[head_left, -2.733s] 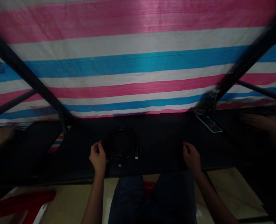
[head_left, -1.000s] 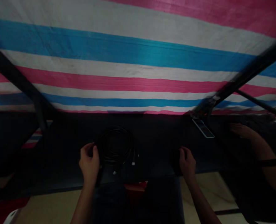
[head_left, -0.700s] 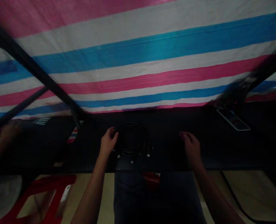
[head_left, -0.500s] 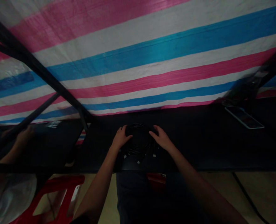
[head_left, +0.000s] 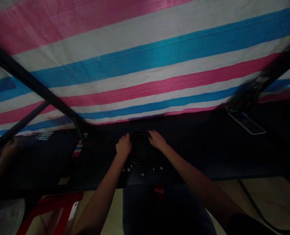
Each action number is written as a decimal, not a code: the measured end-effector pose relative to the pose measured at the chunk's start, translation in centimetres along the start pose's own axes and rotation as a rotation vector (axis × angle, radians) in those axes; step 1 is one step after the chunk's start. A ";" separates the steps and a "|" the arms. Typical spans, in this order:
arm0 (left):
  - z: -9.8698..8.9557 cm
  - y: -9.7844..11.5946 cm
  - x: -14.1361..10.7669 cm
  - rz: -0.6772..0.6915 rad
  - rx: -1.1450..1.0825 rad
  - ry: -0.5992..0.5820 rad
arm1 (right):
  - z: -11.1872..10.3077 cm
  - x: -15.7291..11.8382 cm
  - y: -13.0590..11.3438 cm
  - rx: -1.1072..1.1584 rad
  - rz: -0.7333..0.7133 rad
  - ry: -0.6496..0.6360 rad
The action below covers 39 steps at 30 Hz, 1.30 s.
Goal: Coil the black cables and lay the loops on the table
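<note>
A coil of black cables (head_left: pixel 137 162) lies on the black tabletop (head_left: pixel 196 143) in front of me, with several pale connector ends sticking out along its near side. My left hand (head_left: pixel 124 145) is wrapped round the coil's left side. At the upper right of the loop, my right hand (head_left: pixel 157 139) has its fingers closed over the cables. Dim light hides the fingertips and the single strands.
A phone-like device (head_left: pixel 247 123) lies at the right near a dark post. On the left, beyond a slanted metal frame (head_left: pixel 32 78), another person's hand (head_left: pixel 11 148) is at a neighbouring table. A red stool (head_left: pixel 59 202) stands below. Striped sheeting (head_left: pixel 145 71) hangs behind.
Both hands have closed on the cable coil. My right hand has moved left along its top, and the far side of the loop appears drawn up. The view has shifted slightly right.
</note>
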<state>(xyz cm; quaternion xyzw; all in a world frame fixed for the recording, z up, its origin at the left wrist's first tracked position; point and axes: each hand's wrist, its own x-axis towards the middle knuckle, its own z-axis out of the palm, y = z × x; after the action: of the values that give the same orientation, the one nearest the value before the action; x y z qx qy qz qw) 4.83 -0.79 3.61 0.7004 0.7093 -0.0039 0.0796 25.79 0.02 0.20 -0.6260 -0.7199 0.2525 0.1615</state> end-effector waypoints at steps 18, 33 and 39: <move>0.5 -6.2 -5.0 -0.139 -0.217 -0.143 | -3.3 -5.7 2.1 0.161 0.035 -0.095; 1.2 -5.5 -7.1 -0.139 -0.220 -0.096 | 1.4 -12.8 3.6 0.631 0.062 0.114; 1.5 -5.9 -7.5 -0.155 -0.327 -0.012 | 2.8 -12.3 4.0 0.743 0.096 0.017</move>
<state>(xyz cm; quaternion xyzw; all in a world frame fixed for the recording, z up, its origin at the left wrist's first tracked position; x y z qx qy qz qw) -0.78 -8.50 2.36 0.6215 0.7517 0.1012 0.1960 29.55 -12.13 -3.29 -0.5599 -0.5476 0.4987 0.3714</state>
